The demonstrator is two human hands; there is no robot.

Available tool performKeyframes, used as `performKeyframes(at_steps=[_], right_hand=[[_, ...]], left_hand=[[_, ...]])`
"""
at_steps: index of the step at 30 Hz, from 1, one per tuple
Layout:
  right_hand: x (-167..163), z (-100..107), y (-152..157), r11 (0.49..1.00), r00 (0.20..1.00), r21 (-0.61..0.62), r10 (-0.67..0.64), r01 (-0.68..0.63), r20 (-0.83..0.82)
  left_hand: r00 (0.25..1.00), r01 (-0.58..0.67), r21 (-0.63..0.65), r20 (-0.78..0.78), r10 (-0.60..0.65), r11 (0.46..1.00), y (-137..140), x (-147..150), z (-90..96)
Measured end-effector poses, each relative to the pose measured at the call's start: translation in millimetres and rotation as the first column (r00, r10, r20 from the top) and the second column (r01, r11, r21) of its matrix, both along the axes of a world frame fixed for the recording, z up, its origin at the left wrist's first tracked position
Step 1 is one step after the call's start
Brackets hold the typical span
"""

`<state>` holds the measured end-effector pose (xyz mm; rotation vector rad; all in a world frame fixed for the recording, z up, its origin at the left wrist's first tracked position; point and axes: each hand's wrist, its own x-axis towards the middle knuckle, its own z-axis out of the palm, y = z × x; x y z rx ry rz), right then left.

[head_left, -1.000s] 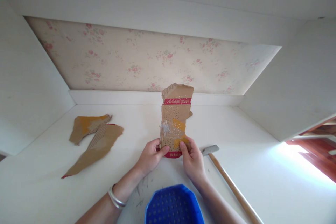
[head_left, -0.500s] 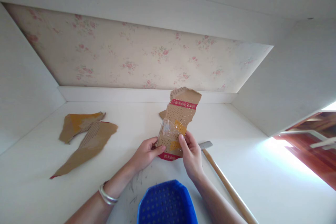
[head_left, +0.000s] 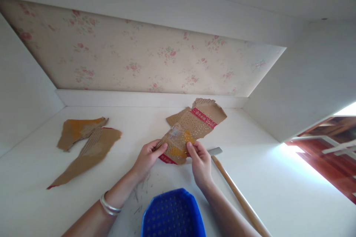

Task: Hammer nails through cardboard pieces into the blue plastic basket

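Between my two hands is a torn piece of cardboard, brown with red printed bands, orange patches, many small holes and some clear tape. My left hand pinches its lower left edge, thumb on top. On its lower right edge my right hand grips with thumb and fingers. The piece tilts to the upper right, and a brown perforated flap shows behind it. A blue basket with a holed bottom stands below, near my forearms. Close to my right hand lies a hammer with a wooden handle and grey metal head.
Two torn cardboard scraps lie on the left of the white surface. Small dark debris is scattered left of the basket. White panels stand left and right, with floral wallpaper at the back.
The cardboard has turned clockwise, its top swinging right and its lower end left, exposing more of the flap behind. Both hands keep their grip. The whole view has shifted slightly.
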<state>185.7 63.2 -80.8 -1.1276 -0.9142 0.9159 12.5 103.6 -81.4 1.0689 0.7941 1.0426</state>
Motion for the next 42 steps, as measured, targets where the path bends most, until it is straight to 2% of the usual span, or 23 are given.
performKeyframes(at_steps=[5,8,12,15,20,25,34,42], right_hand=[[-4,0,-2,0.999,0.999,0.014,0.038,-0.038,-0.010],[-6,1,-3,1.000,1.000,0.020,0.017,-0.016,-0.018],[-6,1,-2,0.999,0.997,0.014,0.033,-0.032,-0.068],[-4,-2,-1,0.998,0.990,-0.001,0.059,-0.060,-0.125],[-2,-8,0,0.999,0.977,-0.031,0.023,-0.030,-0.214],[-4,-4,1,1.000,0.962,-0.021,0.014,-0.020,-0.274],[-4,-7,4,0.986,0.954,-0.055,-0.166,0.157,-0.248],[-2,-9,6,0.984,0.944,-0.062,-0.178,0.168,-0.279]], left_hand=[[0.975,-0.090,-0.156,0.187,0.118,0.984,4,-2,4.9],[0.972,-0.002,-0.176,0.233,0.043,0.984,1,-2,7.0],[0.970,0.155,-0.165,0.215,-0.118,0.974,-5,0,6.2],[0.973,0.160,-0.177,0.194,-0.125,0.971,-7,0,4.5],[0.978,0.186,-0.192,0.131,-0.163,0.964,-6,-2,0.6],[0.977,0.209,-0.174,0.084,-0.197,0.962,-5,-2,-3.8],[0.972,0.231,-0.140,0.063,-0.224,0.963,-6,-3,-4.7],[0.962,0.271,-0.161,0.088,-0.259,0.949,-7,-1,-1.2]])
